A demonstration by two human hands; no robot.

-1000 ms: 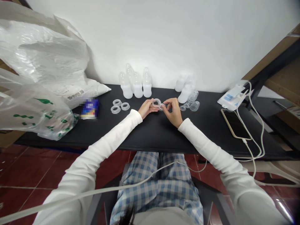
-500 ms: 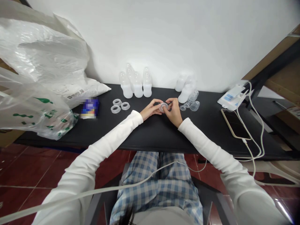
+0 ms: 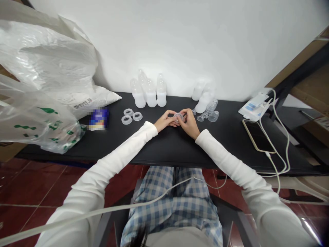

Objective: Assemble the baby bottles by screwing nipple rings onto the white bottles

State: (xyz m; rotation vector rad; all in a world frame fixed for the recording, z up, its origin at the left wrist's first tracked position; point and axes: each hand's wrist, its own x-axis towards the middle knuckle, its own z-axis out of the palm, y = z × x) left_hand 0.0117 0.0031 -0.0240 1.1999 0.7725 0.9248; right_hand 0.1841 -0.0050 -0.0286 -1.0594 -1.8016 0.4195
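Between both hands, low over the black table (image 3: 164, 144), is a translucent baby bottle collar ring (image 3: 178, 117). My left hand (image 3: 166, 121) grips its left side with thumb and fingers. From the right, my right hand (image 3: 189, 122) closes on the same ring, its thumb pressed at the middle. Whether a nipple sits inside the ring I cannot tell, as the fingers cover it. Three more collar rings (image 3: 137, 116) lie flat to the left. Several clear nipples (image 3: 200, 118) and clear caps (image 3: 213, 116) lie right of my right hand.
Capped white bottles (image 3: 151, 97) stand by the wall, left of centre. White bottle bodies (image 3: 204, 100) stand right of centre. Plastic bags (image 3: 51, 89) and a blue packet (image 3: 99, 118) are at the left. A phone (image 3: 257, 135) with cables and a white box (image 3: 253, 107) lie right.
My right fingers have closed in nearer to my left fingers around the ring, and my right hand has shifted slightly left. A small nipple beside it now shows. Everything else stays put.
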